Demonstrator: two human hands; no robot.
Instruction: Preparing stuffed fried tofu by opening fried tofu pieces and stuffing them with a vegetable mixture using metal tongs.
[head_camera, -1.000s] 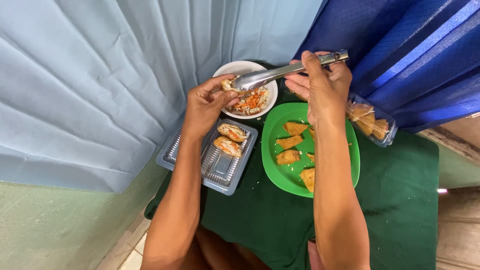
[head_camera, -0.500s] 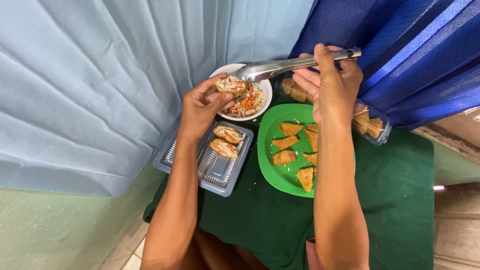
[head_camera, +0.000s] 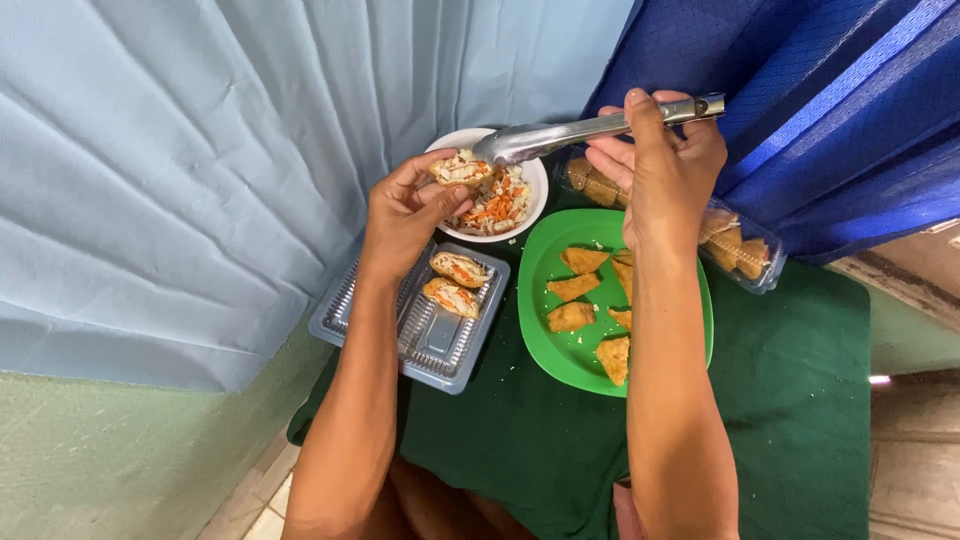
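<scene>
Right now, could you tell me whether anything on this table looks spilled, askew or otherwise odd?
Nothing stands out. The white bowl keeps its shredded filling inside, the fried pieces lie on the green plate, and two filled pieces sit in the clear tray.

Over the last second the left hand (head_camera: 405, 215) lifted the stuffed pastry (head_camera: 460, 170) slightly higher over the white bowl (head_camera: 535, 195) of shredded filling. The right hand (head_camera: 660, 165) raised the metal tongs (head_camera: 560, 138); their tips moved off the pastry and sat above the bowl's far rim.
</scene>
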